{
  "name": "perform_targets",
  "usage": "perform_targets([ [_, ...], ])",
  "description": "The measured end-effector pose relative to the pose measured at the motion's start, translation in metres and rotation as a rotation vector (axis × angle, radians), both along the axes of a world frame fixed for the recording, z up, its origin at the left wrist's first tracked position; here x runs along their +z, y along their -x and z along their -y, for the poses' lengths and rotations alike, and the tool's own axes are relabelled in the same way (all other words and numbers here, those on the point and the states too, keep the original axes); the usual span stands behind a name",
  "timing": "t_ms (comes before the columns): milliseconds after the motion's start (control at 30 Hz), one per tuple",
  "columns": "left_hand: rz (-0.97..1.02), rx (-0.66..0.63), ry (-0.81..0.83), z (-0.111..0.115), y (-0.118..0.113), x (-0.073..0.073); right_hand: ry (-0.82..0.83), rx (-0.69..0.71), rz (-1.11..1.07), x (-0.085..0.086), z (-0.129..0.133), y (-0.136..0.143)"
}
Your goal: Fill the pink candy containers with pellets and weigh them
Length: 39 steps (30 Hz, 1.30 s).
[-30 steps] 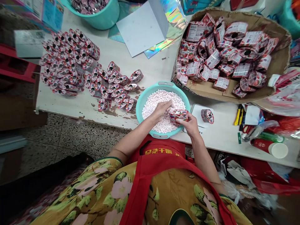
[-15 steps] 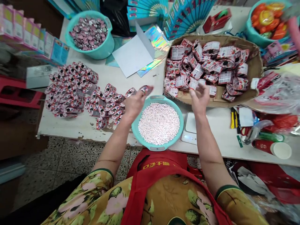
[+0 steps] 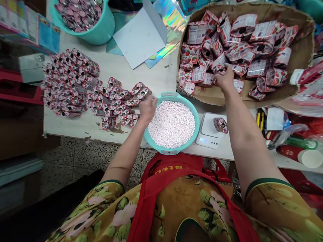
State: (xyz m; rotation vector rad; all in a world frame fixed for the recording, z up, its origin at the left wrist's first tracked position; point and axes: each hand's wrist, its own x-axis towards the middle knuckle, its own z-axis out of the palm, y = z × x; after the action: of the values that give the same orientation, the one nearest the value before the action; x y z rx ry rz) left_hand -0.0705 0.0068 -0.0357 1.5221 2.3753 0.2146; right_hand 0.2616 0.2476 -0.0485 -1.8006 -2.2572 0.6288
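Observation:
My right hand (image 3: 225, 79) reaches into the cardboard box (image 3: 300, 40), its fingers closed on a strawberry-printed pouch (image 3: 220, 70) among many similar ones. Slightly blurred, my left hand (image 3: 148, 109) is curled at the left rim of the turquoise basin (image 3: 196, 124); what its fingers hold, if anything, is hidden. White and pale pink candies (image 3: 173, 125) fill the basin. Just behind the left hand stands a pouch (image 3: 144, 93) with its open end up, beside rows of others. Another pouch (image 3: 220, 125) lies at the right edge of the small white scale (image 3: 209, 129).
A turquoise tub (image 3: 97, 33) of pink and silver round pieces stands at the back left. White card (image 3: 140, 43) and shiny holographic sheets (image 3: 171, 18) lie behind the basin. At the right are a red paper cup (image 3: 290, 153) and a yellow cutter (image 3: 258, 119).
The pouch seen in my left hand no longer shows there, and that hand is lower. My right hand has moved further into the box and closed. A pouch now shows at the scale.

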Motion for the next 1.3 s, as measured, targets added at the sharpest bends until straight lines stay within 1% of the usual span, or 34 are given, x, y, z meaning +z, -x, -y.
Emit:
perform_targets([
  [67,0.093,-0.207,0.013,0.014,-0.033,-0.011,0.019,-0.151,-0.135,0.022,0.017,-0.013],
  [100,0.121,-0.272,0.032,0.02,-0.049,-0.018,0.036,-0.212,-0.211,0.034,0.031,-0.02],
  [133,0.142,-0.3,0.058,0.025,-0.064,-0.023,0.051,-0.225,-0.286,0.046,0.046,-0.025],
  [167,0.159,-0.294,0.086,0.03,-0.077,-0.026,0.062,-0.218,-0.36,0.057,0.064,-0.03],
  [233,0.195,-0.251,0.136,0.036,-0.097,-0.027,0.066,-0.209,-0.502,0.073,0.103,-0.034],
  [300,0.247,-0.261,0.166,0.041,-0.107,-0.022,0.052,-0.216,-0.624,0.079,0.143,-0.032],
  [367,0.305,-0.28,0.169,0.047,-0.11,-0.017,0.052,-0.237,-0.713,0.078,0.179,-0.024],
  [400,0.335,-0.268,0.165,0.05,-0.11,-0.016,0.063,-0.255,-0.743,0.076,0.195,-0.018],
  [467,0.394,-0.177,0.136,0.055,-0.106,-0.016,0.107,-0.299,-0.783,0.073,0.224,-0.004],
  [533,0.51,-0.029,0.075,0.058,-0.102,-0.017,0.174,-0.328,-0.808,0.072,0.246,0.011],
  [600,0.753,0.149,0.024,0.06,-0.097,-0.014,0.238,-0.325,-0.825,0.073,0.264,0.024],
  [667,1.061,0.322,-0.007,0.06,-0.093,-0.003,0.278,-0.289,-0.821,0.074,0.277,0.035],
  [700,1.202,0.384,-0.03,0.06,-0.092,0.005,0.281,-0.262,-0.805,0.074,0.282,0.041],
  [733,1.321,0.417,-0.065,0.06,-0.09,0.015,0.276,-0.23,-0.78,0.073,0.286,0.047],
  [767,1.416,0.422,-0.112,0.059,-0.09,0.026,0.267,-0.195,-0.75,0.072,0.29,0.053],
  [833,1.533,0.385,-0.22,0.059,-0.091,0.047,0.252,-0.122,-0.698,0.069,0.295,0.067],
  [900,1.568,0.366,-0.322,0.058,-0.095,0.063,0.262,-0.066,-0.669,0.066,0.299,0.083],
  [933,1.572,0.368,-0.367,0.057,-0.097,0.068,0.273,-0.052,-0.655,0.066,0.3,0.09],
  [1000,1.574,0.369,-0.447,0.056,-0.101,0.073,0.292,-0.053,-0.608,0.066,0.301,0.102],
  [1067,1.566,0.367,-0.5,0.055,-0.103,0.071,0.298,-0.064,-0.544,0.068,0.301,0.109],
  [1167,1.513,0.387,-0.501,0.053,-0.104,0.065,0.297,-0.047,-0.49,0.069,0.3,0.112],
  [1233,1.484,0.402,-0.478,0.05,-0.104,0.063,0.298,-0.048,-0.501,0.069,0.3,0.111],
  [1300,1.468,0.418,-0.489,0.047,-0.105,0.061,0.294,-0.08,-0.526,0.068,0.299,0.109],
])
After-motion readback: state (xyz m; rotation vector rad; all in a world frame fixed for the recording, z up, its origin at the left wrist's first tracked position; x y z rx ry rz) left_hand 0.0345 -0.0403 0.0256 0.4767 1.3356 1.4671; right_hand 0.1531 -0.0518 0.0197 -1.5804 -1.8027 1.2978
